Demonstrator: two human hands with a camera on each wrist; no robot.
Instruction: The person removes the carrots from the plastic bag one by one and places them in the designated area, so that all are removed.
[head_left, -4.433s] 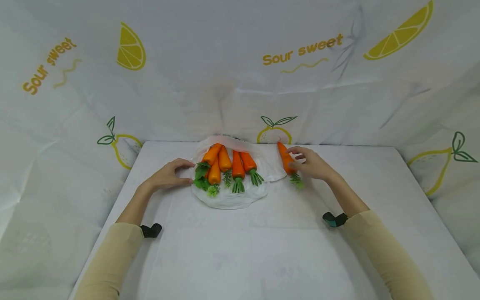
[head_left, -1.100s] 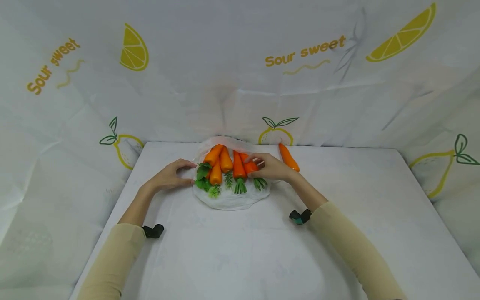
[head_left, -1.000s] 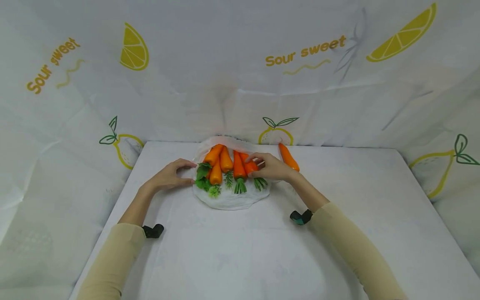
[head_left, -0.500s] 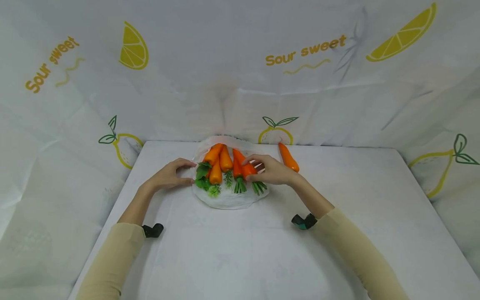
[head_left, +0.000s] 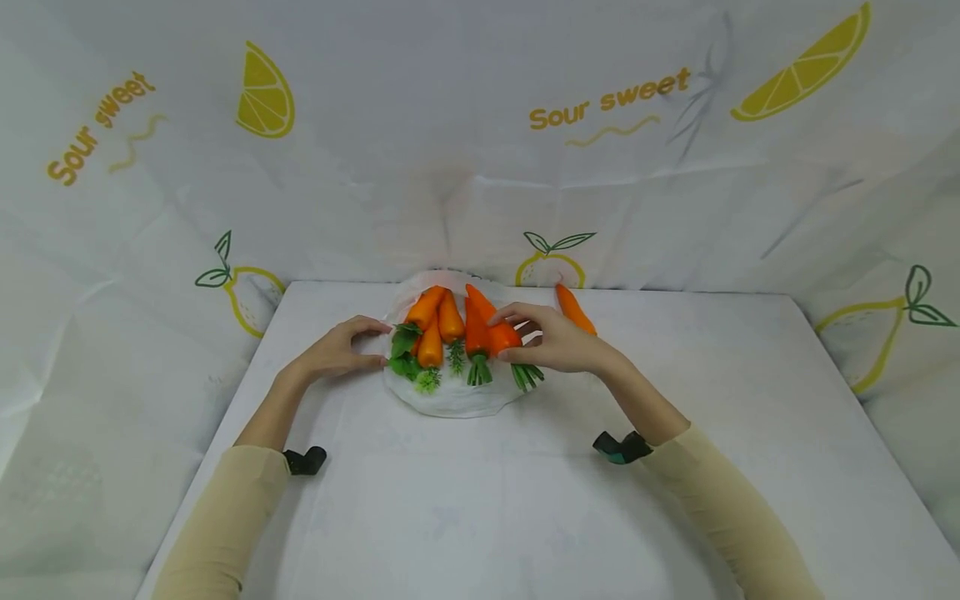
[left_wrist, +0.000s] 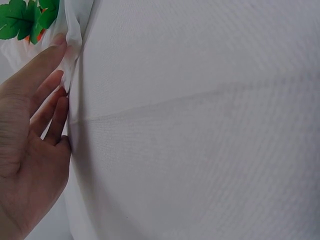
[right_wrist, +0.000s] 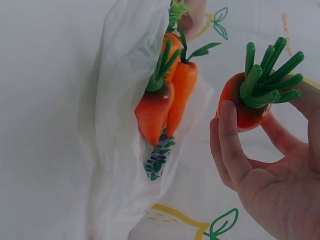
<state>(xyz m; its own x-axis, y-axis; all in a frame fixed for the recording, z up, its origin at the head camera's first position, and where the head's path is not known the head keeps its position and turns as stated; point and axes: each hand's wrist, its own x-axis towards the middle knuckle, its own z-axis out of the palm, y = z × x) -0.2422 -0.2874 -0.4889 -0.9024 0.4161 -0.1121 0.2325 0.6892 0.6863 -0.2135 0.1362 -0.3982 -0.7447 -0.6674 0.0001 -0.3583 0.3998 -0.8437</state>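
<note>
In the head view my right hand [head_left: 551, 337] grips a red-orange carrot [head_left: 504, 337], held just above the bag. The right wrist view shows the fingertips and thumb round the top of this carrot [right_wrist: 240, 107], below its thick green stems. A white plastic bag [head_left: 457, 406] lies on the table with several other carrots [head_left: 430, 343] on it. At the bag's left edge is my left hand [head_left: 339, 346], thumb and fingers spread apart, tips touching the plastic. In the left wrist view the left thumb lies against the bag's side [left_wrist: 74, 30].
One loose carrot [head_left: 575, 310] lies at the back of the white table [head_left: 450, 500], right of the bag and partly behind the right hand. A white cloth backdrop [head_left: 420, 125] with lemon prints rises behind the table. Green leaves [head_left: 405, 354] stick out at the bag's left.
My right hand has gone from the loose carrot leftward to the bag, taken hold of a red-orange carrot there and raised it a little to the right. The left hand has stayed in place.
</note>
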